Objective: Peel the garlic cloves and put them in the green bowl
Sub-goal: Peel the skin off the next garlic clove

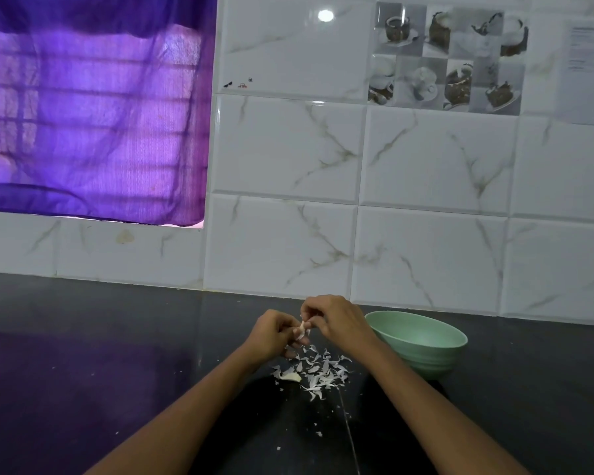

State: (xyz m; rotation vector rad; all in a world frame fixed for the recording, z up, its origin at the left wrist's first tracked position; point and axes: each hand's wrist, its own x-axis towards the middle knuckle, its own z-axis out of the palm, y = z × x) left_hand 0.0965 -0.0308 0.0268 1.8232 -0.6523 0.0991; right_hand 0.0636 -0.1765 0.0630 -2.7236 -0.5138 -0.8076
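Observation:
Over the dark counter my left hand (pixel 271 334) and my right hand (pixel 336 320) meet, both pinching a small pale garlic clove (pixel 303 329) with a strip of skin sticking out of it. Below the hands lies a scatter of white garlic skins (pixel 318 370). One more clove (pixel 290 376) rests at the left edge of that pile. The green bowl (pixel 426 351) stands just right of my right wrist; its inside is mostly hidden from this angle.
The black counter (pixel 117 354) runs left and right, with a white marble-tiled wall (pixel 426 255) close behind the bowl. A purple curtain (pixel 93 108) covers a window at the upper left. Small skin crumbs (pixel 318 433) lie nearer me.

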